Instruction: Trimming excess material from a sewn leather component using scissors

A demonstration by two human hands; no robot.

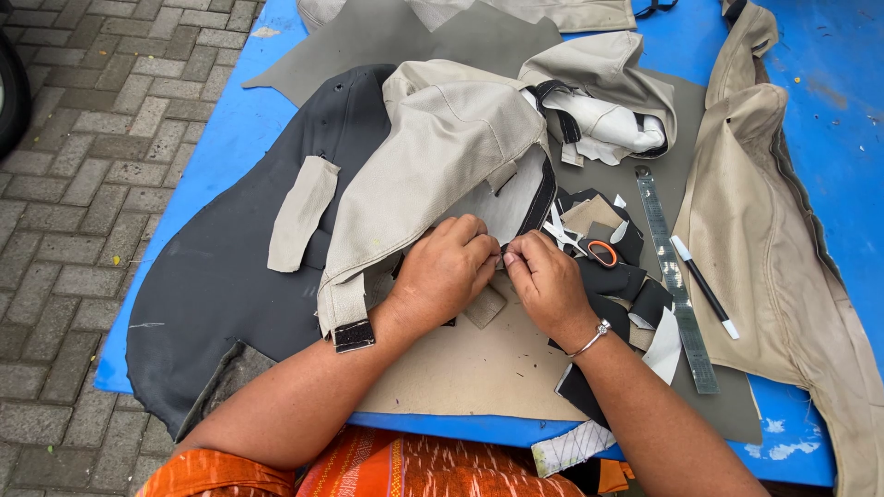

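A beige fabric cover (433, 166) with black edging lies bunched in the middle of a blue table (230, 147). My left hand (447, 271) and my right hand (545, 281) meet at its lower edge, fingertips pinched together on the black-trimmed seam. What sits between the fingertips is too small to make out. A silver bracelet is on my right wrist. A flat tan sheet (488, 364) lies under both hands.
Orange-handled scissors (585, 244) rest on black scraps right of my hands. A metal ruler (677, 285) and a black pen (704, 287) lie further right. A black sheet (239, 267) is on the left, another beige cover (764, 239) on the right. Brick paving borders the table's left.
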